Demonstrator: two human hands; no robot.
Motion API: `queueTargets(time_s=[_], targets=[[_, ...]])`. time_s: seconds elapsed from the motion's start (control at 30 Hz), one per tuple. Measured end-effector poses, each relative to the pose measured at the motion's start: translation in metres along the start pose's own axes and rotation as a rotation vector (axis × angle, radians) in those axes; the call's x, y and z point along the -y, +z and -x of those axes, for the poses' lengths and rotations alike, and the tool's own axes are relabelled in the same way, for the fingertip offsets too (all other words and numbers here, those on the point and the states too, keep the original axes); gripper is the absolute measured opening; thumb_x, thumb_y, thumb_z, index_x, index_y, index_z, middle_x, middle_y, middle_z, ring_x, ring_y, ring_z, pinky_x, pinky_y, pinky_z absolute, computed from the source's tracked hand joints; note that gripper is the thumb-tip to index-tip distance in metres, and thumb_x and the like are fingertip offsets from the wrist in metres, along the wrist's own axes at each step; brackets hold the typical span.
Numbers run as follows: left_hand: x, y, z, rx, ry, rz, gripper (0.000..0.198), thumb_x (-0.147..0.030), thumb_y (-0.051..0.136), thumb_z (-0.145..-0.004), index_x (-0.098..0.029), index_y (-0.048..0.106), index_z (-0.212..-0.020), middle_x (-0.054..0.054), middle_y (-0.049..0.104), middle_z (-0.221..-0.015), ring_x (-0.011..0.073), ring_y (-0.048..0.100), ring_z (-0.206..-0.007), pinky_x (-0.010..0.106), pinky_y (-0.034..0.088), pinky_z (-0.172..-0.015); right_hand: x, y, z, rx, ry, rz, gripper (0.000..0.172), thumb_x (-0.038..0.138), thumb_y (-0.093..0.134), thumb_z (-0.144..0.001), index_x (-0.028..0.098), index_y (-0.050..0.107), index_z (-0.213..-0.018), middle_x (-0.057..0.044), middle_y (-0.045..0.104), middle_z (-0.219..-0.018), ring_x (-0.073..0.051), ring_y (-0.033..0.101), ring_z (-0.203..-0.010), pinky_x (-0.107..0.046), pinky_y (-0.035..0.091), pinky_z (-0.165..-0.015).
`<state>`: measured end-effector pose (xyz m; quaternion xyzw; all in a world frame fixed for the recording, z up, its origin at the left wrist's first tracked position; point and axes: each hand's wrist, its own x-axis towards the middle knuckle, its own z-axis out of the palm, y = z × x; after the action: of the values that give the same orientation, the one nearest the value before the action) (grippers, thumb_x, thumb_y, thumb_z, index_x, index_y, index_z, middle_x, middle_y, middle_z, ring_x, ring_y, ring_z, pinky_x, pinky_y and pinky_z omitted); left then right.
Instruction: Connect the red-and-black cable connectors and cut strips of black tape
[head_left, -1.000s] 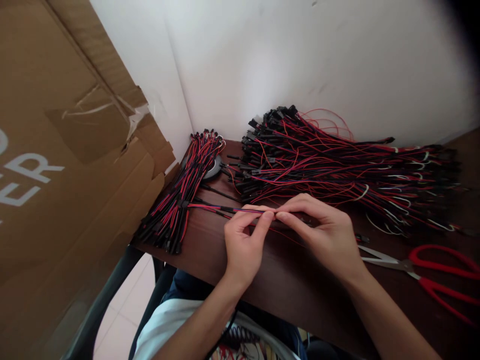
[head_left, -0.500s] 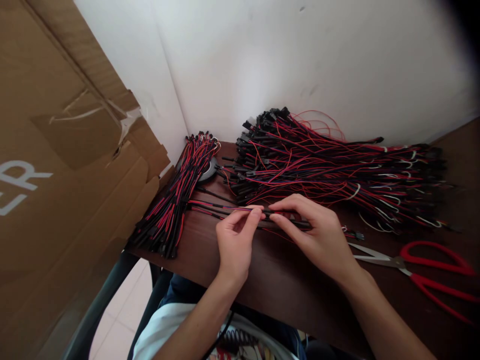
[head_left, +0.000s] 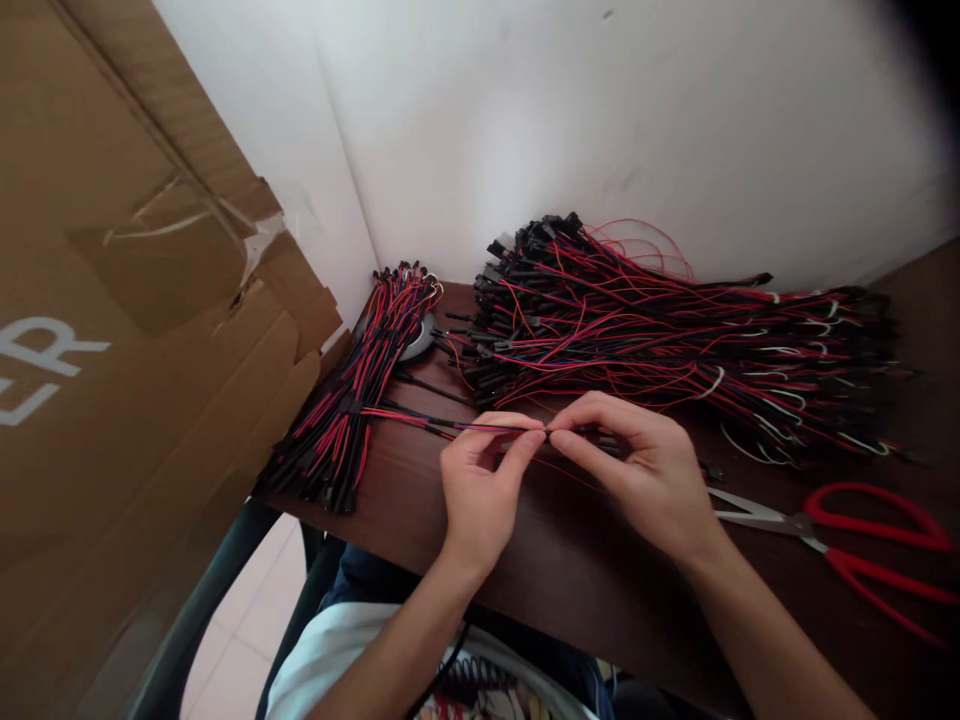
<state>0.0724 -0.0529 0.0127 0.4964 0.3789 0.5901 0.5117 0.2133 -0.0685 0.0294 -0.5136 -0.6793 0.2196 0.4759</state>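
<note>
Between my hands runs a wire harness of red, blue and black strands, crossing the table from the left. My left hand pinches it between thumb and index finger. Just to the right, fingertips almost meeting the left ones, my right hand pinches the same harness at a small dark piece mostly covered by the fingers. Other dark sleeved wires pass under the right hand. A smaller bundle of finished-looking harnesses lies to the left, and a large pile of red and black harnesses lies behind my hands.
Red-handled scissors lie with blades apart at the right, close to my right forearm. A roll of tape sits behind the left bundle. A cardboard box stands at the table's left side, and a white wall rises behind the brown table.
My left hand has slid slightly right along the harness, bringing its fingertips nearer to the right ones. The right hand keeps its pinch, with its fingertips closer together.
</note>
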Motion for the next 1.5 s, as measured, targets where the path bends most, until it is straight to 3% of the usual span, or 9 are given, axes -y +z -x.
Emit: queueTargets(time_s=[0.23, 0.47, 0.8, 1.0, 1.17, 1.27, 1.33, 1.4, 1.5], targets=[[0.000, -0.001, -0.001, -0.074, -0.080, 0.021, 0.005, -0.017, 0.071, -0.078, -0.017, 0.074, -0.082, 0.001, 0.074, -0.082, 0.0121, 0.068, -0.077, 0.020, 0.053, -0.072, 0.000, 0.005, 0.001, -0.020, -0.159, 0.117, 0.015, 0.015, 0.059, -0.089, 0.019, 0.062, -0.104, -0.004, 0.066, -0.092, -0.015, 0.063, -0.083, -0.028, 0.051, -0.074], [0.001, -0.002, -0.003, -0.037, -0.091, 0.014, 0.004, -0.019, 0.070, -0.079, -0.016, 0.073, -0.080, 0.001, 0.072, -0.079, 0.0125, 0.066, -0.075, 0.021, 0.052, -0.072, -0.006, 0.010, 0.003, -0.119, -0.378, 0.277, 0.014, 0.009, 0.059, -0.089, 0.019, 0.065, -0.097, -0.006, 0.066, -0.086, -0.016, 0.061, -0.079, -0.031, 0.052, -0.070], [0.002, -0.010, -0.007, 0.070, 0.104, -0.141, 0.004, -0.016, 0.068, -0.083, -0.018, 0.071, -0.084, 0.000, 0.070, -0.083, 0.0123, 0.064, -0.082, 0.021, 0.049, -0.078, -0.002, 0.015, 0.001, -0.127, -0.355, 0.223, 0.014, 0.009, 0.057, -0.089, 0.018, 0.065, -0.097, -0.006, 0.067, -0.086, -0.016, 0.063, -0.080, -0.029, 0.053, -0.071], [-0.003, -0.022, -0.013, 0.141, -0.078, -0.282, 0.011, -0.022, 0.065, -0.084, -0.016, 0.073, -0.087, 0.005, 0.074, -0.088, 0.0170, 0.068, -0.083, 0.026, 0.052, -0.079, -0.012, 0.016, 0.000, -0.100, -0.293, 0.214, 0.011, 0.011, 0.057, -0.089, 0.018, 0.065, -0.090, -0.005, 0.067, -0.082, -0.016, 0.062, -0.077, -0.029, 0.052, -0.070], [-0.050, -0.064, -0.006, 0.600, -0.267, -0.461, 0.015, -0.029, 0.066, -0.085, -0.019, 0.077, -0.088, 0.006, 0.075, -0.087, 0.0189, 0.069, -0.084, 0.028, 0.052, -0.080, -0.031, 0.014, -0.006, -0.124, -0.180, 0.341, 0.009, 0.016, 0.061, -0.087, 0.018, 0.068, -0.094, -0.008, 0.069, -0.093, -0.023, 0.062, -0.091, -0.042, 0.051, -0.083], [-0.069, -0.101, 0.000, 1.058, -0.374, -0.263, 0.029, -0.037, 0.057, -0.091, -0.017, 0.077, -0.097, 0.010, 0.075, -0.093, 0.0201, 0.069, -0.086, 0.029, 0.052, -0.080, -0.018, 0.003, -0.003, -0.164, -0.129, 0.319, 0.026, 0.020, 0.065, -0.085, 0.019, 0.066, -0.111, -0.011, 0.067, -0.113, -0.026, 0.059, -0.108, -0.048, 0.047, -0.095], [-0.067, -0.124, 0.003, 1.182, -0.430, -0.090, 0.037, -0.043, 0.054, -0.093, -0.016, 0.076, -0.104, 0.015, 0.075, -0.097, 0.0235, 0.069, -0.090, 0.033, 0.052, -0.082, 0.005, -0.014, 0.010, -0.188, -0.062, 0.194, 0.024, 0.021, 0.062, -0.088, 0.022, 0.065, -0.112, -0.009, 0.066, -0.117, -0.023, 0.060, -0.112, -0.045, 0.046, -0.100], [-0.055, -0.141, 0.009, 1.210, -0.498, 0.045, 0.038, -0.044, 0.052, -0.093, -0.017, 0.076, -0.107, 0.017, 0.074, -0.102, 0.0263, 0.070, -0.094, 0.036, 0.052, -0.084, 0.032, -0.036, 0.035, -0.030, -0.005, 0.030, 0.018, 0.021, 0.061, -0.089, 0.026, 0.066, -0.105, -0.005, 0.068, -0.113, -0.019, 0.063, -0.108, -0.037, 0.051, -0.094], [-0.030, -0.148, 0.024, 1.193, -0.584, 0.046, 0.036, -0.044, 0.052, -0.093, -0.020, 0.076, -0.106, 0.015, 0.073, -0.107, 0.0264, 0.069, -0.099, 0.038, 0.051, -0.089, 0.058, -0.062, 0.090, 0.478, 0.031, -0.159, 0.020, 0.024, 0.059, -0.091, 0.032, 0.068, -0.107, -0.002, 0.073, -0.103, -0.018, 0.069, -0.099, -0.031, 0.059, -0.082]])
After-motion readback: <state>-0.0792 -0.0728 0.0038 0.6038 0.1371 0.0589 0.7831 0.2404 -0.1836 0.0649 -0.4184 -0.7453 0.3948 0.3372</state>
